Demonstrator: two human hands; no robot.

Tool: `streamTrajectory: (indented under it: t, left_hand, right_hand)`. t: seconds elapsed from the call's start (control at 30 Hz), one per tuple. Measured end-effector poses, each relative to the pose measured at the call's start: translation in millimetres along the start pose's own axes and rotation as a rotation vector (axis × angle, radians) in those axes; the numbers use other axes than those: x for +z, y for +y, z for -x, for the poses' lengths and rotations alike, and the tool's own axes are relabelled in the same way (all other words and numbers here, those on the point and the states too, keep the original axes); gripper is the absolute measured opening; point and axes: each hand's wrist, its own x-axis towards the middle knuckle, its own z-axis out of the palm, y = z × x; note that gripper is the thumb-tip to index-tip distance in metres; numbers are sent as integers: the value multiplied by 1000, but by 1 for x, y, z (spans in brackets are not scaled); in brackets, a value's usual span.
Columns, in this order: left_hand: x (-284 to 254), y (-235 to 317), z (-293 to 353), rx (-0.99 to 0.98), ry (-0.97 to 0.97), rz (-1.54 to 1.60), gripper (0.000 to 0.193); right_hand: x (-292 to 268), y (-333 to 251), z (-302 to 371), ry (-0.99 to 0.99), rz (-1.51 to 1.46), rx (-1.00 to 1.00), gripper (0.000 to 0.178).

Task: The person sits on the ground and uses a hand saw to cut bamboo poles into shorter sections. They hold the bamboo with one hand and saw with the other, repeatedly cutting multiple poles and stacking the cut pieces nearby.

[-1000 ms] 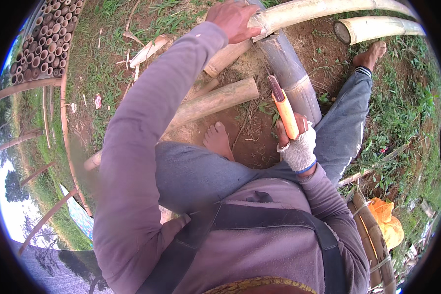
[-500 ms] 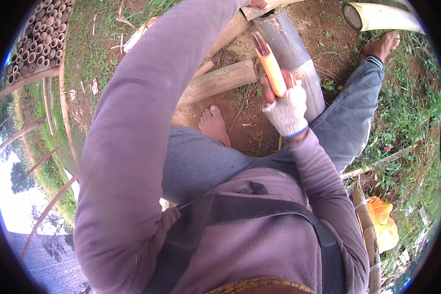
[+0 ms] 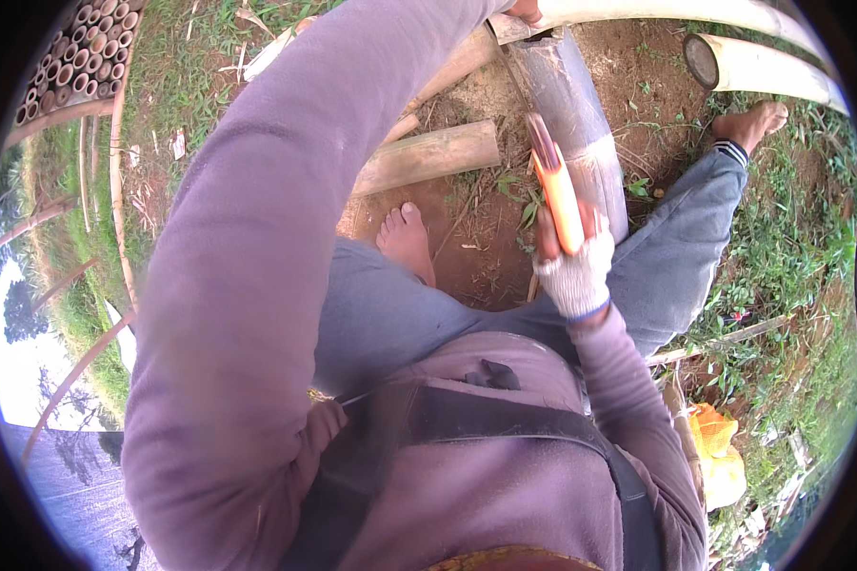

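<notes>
My right hand [image 3: 573,257], in a whitish glove that leaves the fingertips bare, is closed round an orange-handled tool [image 3: 562,195]. A narrow, dark reddish part points away from me beside a thick grey bamboo section [image 3: 590,143]; I cannot make out its exact kind. The grey section lies between my legs, its hollow end away from me. At the top edge, my left hand [image 3: 524,11], partly cut off, is closed on a pale bamboo pole [image 3: 628,11] crossing near that end. My left sleeve covers much of the left side.
Cut bamboo pieces [image 3: 428,157] lie near my bare left foot [image 3: 407,243]. Another thick pole [image 3: 771,71] lies beyond my right foot [image 3: 752,124]. Stacked bamboo tubes [image 3: 81,57] stand at the far left. An orange-yellow bag [image 3: 717,457] rests on the right.
My right hand has drawn the orange-handled tool back toward my body, along the grey bamboo. My left hand stays on the pale pole. The view has shifted slightly.
</notes>
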Motion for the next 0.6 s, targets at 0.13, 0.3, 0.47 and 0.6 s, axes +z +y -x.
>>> streamTrajectory:
  t: [0.13,0.3,0.47,0.6]
  left_hand:
    - [2,0,-1,62,4,20,58]
    - [-13,23,0,-8,1,-29,63]
    - [-1,5,1,-30,2,-5,62]
    - [-5,9,7,6,0,-64,63]
  right_hand:
    - [-17,-23,50,-168,-223,514,32]
    - [56,6,-86,25,-113,432,41]
    - [-7,-25,20,-90,-166,471,29]
    - [-10,-17,11,-85,142,-18,25]
